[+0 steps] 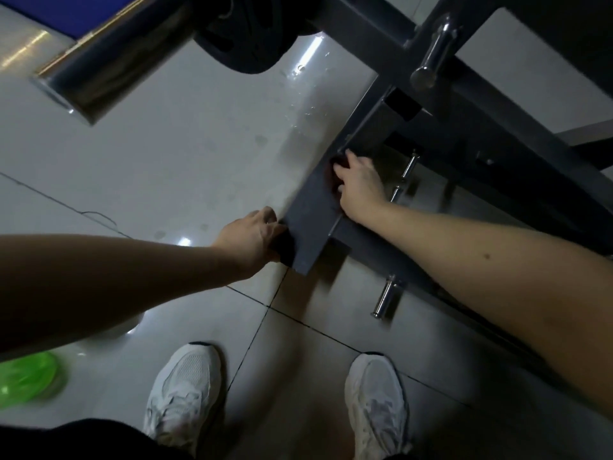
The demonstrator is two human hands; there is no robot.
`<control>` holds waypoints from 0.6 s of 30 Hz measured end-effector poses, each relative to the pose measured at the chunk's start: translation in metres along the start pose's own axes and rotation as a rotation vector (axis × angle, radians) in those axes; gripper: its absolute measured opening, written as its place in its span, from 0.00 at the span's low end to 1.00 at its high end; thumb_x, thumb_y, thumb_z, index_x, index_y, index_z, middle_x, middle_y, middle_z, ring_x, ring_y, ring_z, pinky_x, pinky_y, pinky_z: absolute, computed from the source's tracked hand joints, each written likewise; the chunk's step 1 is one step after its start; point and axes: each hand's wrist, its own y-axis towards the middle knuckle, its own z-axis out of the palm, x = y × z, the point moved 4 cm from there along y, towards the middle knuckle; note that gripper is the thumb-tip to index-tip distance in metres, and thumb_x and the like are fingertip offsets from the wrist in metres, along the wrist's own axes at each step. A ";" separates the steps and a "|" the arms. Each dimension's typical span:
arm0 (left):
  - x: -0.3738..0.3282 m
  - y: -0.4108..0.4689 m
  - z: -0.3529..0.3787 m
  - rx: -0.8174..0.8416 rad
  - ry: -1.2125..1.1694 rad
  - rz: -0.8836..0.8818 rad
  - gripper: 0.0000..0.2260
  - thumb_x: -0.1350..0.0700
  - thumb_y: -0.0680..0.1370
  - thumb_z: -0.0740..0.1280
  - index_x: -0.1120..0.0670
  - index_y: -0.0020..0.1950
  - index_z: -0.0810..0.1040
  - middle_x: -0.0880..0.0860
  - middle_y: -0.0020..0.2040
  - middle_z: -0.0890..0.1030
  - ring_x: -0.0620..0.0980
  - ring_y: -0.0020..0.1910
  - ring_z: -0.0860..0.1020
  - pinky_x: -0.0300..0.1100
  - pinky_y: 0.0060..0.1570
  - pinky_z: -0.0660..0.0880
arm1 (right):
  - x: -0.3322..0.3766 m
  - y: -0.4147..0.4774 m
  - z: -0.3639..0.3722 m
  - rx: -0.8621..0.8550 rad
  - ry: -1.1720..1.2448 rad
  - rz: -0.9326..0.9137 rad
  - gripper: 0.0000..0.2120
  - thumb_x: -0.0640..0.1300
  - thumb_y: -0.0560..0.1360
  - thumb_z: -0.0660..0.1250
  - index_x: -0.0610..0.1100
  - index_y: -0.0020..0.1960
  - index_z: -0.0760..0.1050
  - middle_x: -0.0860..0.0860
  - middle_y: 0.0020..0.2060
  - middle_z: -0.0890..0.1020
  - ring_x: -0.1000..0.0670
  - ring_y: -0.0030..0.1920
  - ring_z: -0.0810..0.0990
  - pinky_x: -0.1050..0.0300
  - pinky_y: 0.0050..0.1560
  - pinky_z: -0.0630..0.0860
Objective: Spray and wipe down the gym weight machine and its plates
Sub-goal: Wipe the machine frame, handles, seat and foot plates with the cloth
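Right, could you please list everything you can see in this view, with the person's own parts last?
frame beam: one, grey, centre, joined to the machine at right
weight plate: one, black, top centre
chrome sleeve: one, silver, top left
chrome pegs: about four, silver, along the machine at right
dark wad: one, blackish, on the beam, perhaps a cloth
green object: one, bright green, blurred, lower left
floor: pale tiles, wet spots near the plate
shoes: two, white, bottom
left hand: grips the beam's near end
right hand: holds the dark wad
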 end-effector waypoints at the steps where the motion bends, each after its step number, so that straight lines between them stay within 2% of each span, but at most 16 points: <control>1: 0.000 0.000 0.000 0.003 -0.007 -0.006 0.20 0.44 0.77 0.72 0.46 0.67 0.77 0.52 0.61 0.73 0.53 0.57 0.74 0.43 0.43 0.68 | 0.007 0.000 0.000 0.011 0.029 -0.016 0.26 0.41 0.79 0.66 0.46 0.77 0.69 0.42 0.81 0.56 0.38 0.78 0.58 0.44 0.76 0.62; 3: 0.002 -0.001 0.002 -0.006 -0.043 -0.030 0.22 0.44 0.76 0.73 0.46 0.69 0.75 0.52 0.61 0.73 0.53 0.57 0.74 0.45 0.44 0.72 | 0.023 -0.012 0.005 0.031 0.077 -0.087 0.25 0.45 0.81 0.64 0.46 0.77 0.69 0.41 0.82 0.53 0.39 0.80 0.54 0.42 0.78 0.59; 5: 0.008 -0.003 0.005 -0.027 -0.119 -0.091 0.23 0.45 0.75 0.74 0.47 0.67 0.74 0.51 0.60 0.73 0.53 0.55 0.76 0.47 0.45 0.75 | 0.037 -0.037 0.016 0.033 0.113 -0.195 0.23 0.49 0.82 0.64 0.45 0.75 0.72 0.40 0.82 0.55 0.37 0.81 0.54 0.39 0.78 0.57; 7: 0.013 -0.006 0.011 -0.044 -0.183 -0.173 0.22 0.45 0.74 0.76 0.48 0.65 0.75 0.49 0.59 0.73 0.52 0.51 0.78 0.48 0.45 0.77 | 0.049 -0.074 0.028 0.010 0.193 -0.311 0.19 0.47 0.80 0.66 0.43 0.69 0.78 0.39 0.80 0.61 0.35 0.79 0.59 0.38 0.78 0.57; 9: 0.014 -0.007 0.015 -0.059 -0.225 -0.213 0.21 0.45 0.73 0.77 0.47 0.62 0.76 0.48 0.56 0.74 0.51 0.48 0.79 0.48 0.46 0.78 | 0.055 -0.110 0.039 0.038 0.262 -0.431 0.16 0.43 0.79 0.66 0.41 0.65 0.81 0.40 0.79 0.64 0.37 0.78 0.61 0.42 0.78 0.55; 12: 0.013 -0.004 0.014 -0.064 -0.256 -0.198 0.20 0.46 0.72 0.78 0.47 0.61 0.78 0.47 0.55 0.75 0.50 0.46 0.78 0.47 0.45 0.78 | 0.040 -0.102 0.038 0.085 0.250 -0.540 0.15 0.40 0.78 0.68 0.40 0.63 0.82 0.40 0.76 0.69 0.37 0.76 0.66 0.43 0.77 0.58; 15: 0.012 -0.004 0.012 -0.061 -0.230 -0.175 0.20 0.46 0.74 0.76 0.45 0.64 0.76 0.47 0.57 0.74 0.51 0.48 0.79 0.46 0.45 0.77 | 0.012 -0.034 0.022 -0.017 0.187 -0.336 0.15 0.36 0.76 0.70 0.39 0.62 0.83 0.37 0.74 0.71 0.34 0.74 0.69 0.36 0.73 0.67; 18: 0.008 -0.006 0.013 -0.033 -0.159 -0.137 0.24 0.45 0.77 0.73 0.43 0.71 0.71 0.49 0.60 0.73 0.53 0.51 0.78 0.50 0.48 0.79 | -0.003 0.000 0.008 -0.008 0.102 -0.067 0.16 0.42 0.81 0.65 0.46 0.68 0.79 0.44 0.80 0.62 0.40 0.77 0.62 0.43 0.72 0.65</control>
